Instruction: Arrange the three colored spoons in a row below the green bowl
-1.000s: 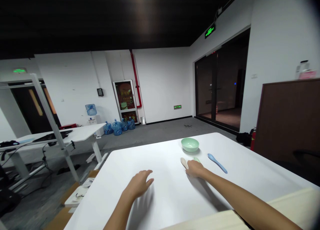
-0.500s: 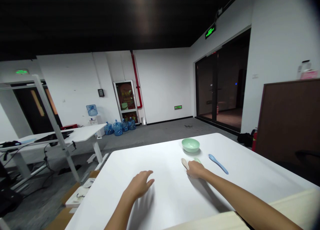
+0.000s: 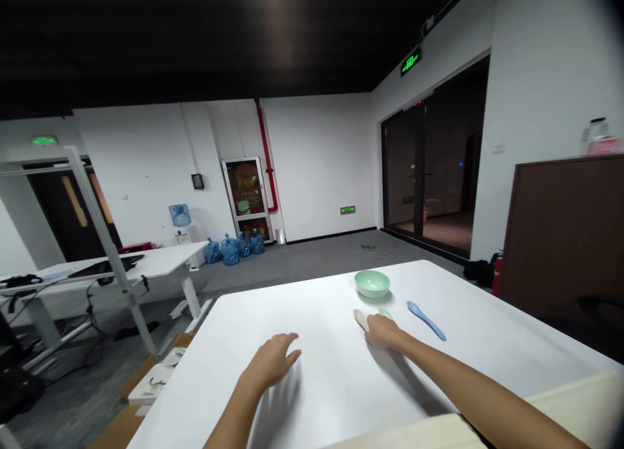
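My right hand is closed low over the table, its fingers around the handle of a beige spoon. The spoon's head sticks out to the left of my fingers; its handle is hidden. Just behind the same hand shows the end of a light green spoon, mostly covered, so I cannot tell whether my fingers touch it. A blue spoon lies apart on the right. Beyond the hand sits a green bowl. My left hand hovers over the left part of the table, holding nothing, thumb and fingers apart.
The white table has a cream cloth along its near edge. Left of it are cardboard and a white tray lower down, and another white desk. A brown cabinet stands at right.
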Demonstrator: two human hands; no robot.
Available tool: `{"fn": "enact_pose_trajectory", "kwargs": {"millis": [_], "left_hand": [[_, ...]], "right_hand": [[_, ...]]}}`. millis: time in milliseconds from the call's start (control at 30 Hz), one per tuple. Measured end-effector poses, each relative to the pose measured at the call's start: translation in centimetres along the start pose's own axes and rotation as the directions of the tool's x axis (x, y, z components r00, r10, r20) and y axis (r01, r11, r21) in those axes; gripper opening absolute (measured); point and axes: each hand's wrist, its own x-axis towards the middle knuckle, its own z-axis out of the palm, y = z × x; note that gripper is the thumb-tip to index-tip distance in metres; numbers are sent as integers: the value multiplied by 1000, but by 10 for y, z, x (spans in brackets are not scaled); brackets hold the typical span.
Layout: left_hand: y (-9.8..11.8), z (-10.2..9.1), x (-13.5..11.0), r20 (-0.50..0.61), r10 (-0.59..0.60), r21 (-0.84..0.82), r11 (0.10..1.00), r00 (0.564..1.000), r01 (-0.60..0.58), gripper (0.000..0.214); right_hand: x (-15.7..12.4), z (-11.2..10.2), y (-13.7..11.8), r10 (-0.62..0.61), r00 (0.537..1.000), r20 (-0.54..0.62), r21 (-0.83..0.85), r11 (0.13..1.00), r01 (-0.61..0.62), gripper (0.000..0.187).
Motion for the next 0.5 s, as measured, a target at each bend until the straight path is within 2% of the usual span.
{"fn": "enact_pose_trajectory", "kwargs": {"millis": [200, 333, 500], "left_hand": [[-2, 1, 0, -17, 1, -17, 1000, 1000, -1, 51], [-2, 0, 0, -22, -2, -27, 1000, 1000, 2, 51], [-1, -1, -1, -19, -12, -32, 999, 1000, 11, 52]], "right_hand": [[-1, -23, 1, -62, 998, -34, 55, 996, 64, 22], [10, -50, 4, -106, 992, -74, 113, 987, 114, 31], [42, -80, 18, -16, 978, -208, 65, 997, 30, 30]]}}
